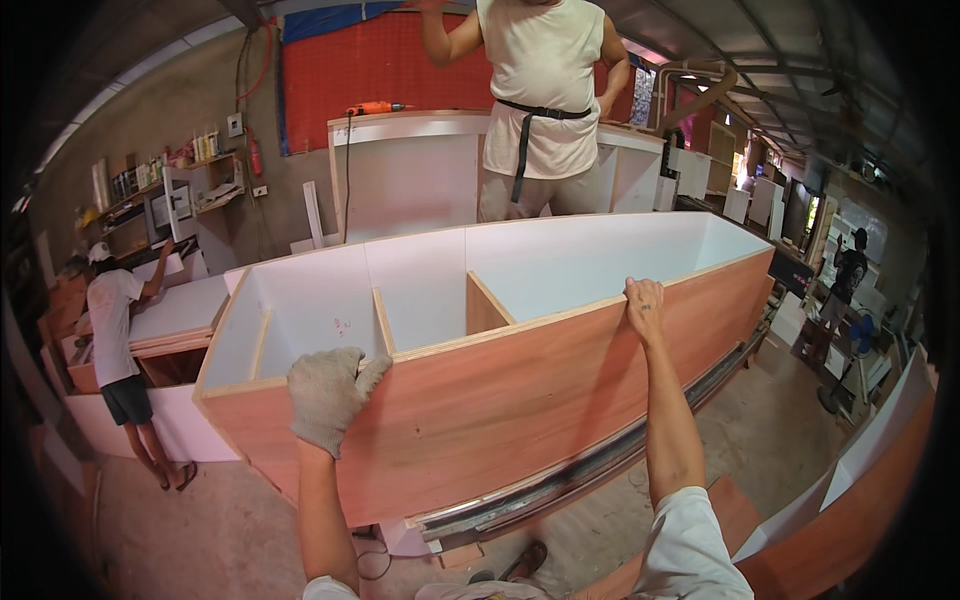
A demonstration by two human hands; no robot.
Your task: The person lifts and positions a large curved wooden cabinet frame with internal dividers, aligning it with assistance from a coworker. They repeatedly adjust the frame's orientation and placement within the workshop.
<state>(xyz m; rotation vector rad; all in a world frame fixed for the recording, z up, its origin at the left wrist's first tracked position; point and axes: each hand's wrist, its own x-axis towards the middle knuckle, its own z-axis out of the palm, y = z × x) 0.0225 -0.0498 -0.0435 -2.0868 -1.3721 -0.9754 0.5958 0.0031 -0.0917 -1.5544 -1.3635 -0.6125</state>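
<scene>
In front of me lies a large plywood cabinet (480,420), its open side up, with a reddish-brown outer face and white inside. Upright dividers (490,300) split the inside into compartments. My left hand (328,398), in a grey knit glove, is closed over the near top edge toward the left end. Further right, my bare right hand (645,305) grips the same edge with its fingers curled over. The fingertips of both hands are partly hidden behind the edge. Under the cabinet's near side runs a dark, worn rail-like support (560,490).
A person in a sleeveless top (545,110) stands beyond the cabinet. Behind is another white-panelled cabinet (410,180) with an orange power drill (375,107) on top. At left, another person (120,340) works by stacked panels (180,310). Boards (850,480) lean at the right.
</scene>
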